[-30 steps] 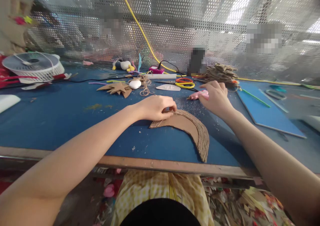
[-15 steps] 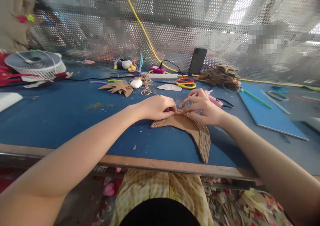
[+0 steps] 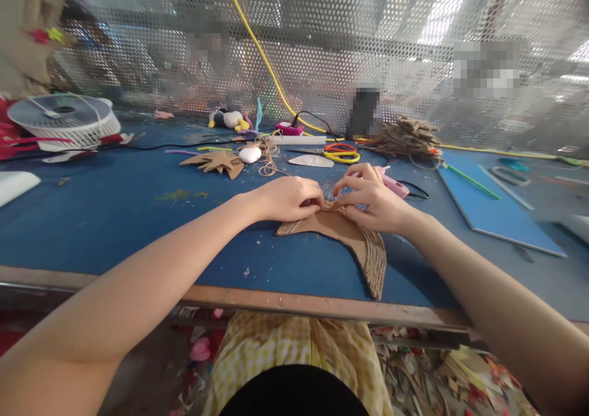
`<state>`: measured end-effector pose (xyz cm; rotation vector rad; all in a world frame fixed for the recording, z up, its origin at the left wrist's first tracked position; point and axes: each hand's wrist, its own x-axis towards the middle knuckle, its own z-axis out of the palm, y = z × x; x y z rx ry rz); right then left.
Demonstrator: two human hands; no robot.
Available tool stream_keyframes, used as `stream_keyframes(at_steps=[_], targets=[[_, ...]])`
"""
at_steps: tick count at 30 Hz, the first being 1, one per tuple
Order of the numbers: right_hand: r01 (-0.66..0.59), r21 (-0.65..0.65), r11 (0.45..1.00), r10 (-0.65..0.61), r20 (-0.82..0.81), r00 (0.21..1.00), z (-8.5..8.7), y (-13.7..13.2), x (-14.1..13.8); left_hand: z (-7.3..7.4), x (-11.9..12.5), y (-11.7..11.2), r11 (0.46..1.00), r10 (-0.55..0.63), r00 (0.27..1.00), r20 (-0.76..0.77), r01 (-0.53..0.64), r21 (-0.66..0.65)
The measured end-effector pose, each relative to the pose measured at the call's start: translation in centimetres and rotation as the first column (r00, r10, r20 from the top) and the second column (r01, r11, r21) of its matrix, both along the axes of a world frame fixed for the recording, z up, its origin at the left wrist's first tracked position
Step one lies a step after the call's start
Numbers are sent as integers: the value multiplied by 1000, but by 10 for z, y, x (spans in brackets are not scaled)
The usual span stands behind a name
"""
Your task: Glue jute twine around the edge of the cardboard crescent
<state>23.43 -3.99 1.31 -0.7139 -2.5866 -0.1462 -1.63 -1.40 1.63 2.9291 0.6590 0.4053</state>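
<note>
A brown cardboard crescent lies on the blue table, with rows of brown twine along its outer curve. My left hand is closed at the crescent's upper left edge, fingertips pinching the twine-covered rim. On the other side of the same top edge, my right hand has thumb and forefinger pressed to the rim, its other fingers raised and bent. The fingertips partly cover the twine there. Just behind my right hand lies a pink glue gun, partly hidden by the hand.
Behind the crescent are yellow-handled scissors, a white oval piece, star-shaped cardboard and a twine pile. A blue board lies right; a white fan lies left. A perforated metal screen stands behind.
Both hands stay at the crescent's top edge. My right fingertips have moved very slightly left along the rim; the crescent looks unmoved on the table.
</note>
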Motion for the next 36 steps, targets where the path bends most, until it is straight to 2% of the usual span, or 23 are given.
stream_keyframes(at_steps=[12,17,26,36], targets=[[-8,58,998,8,0,1000,3,-5,-5,0,-1,0,999,-45,999,17,44,17],[-41,73,997,38,36,999,3,-4,-5,-2,-2,1,998,-44,999,3,44,38],[-22,89,996,13,103,995,1,-4,-9,-3,-1,1,998,-44,999,3,43,46],[135,166,977,-130,-44,991,2,-3,-3,2,0,-2,998,-34,999,-37,36,51]])
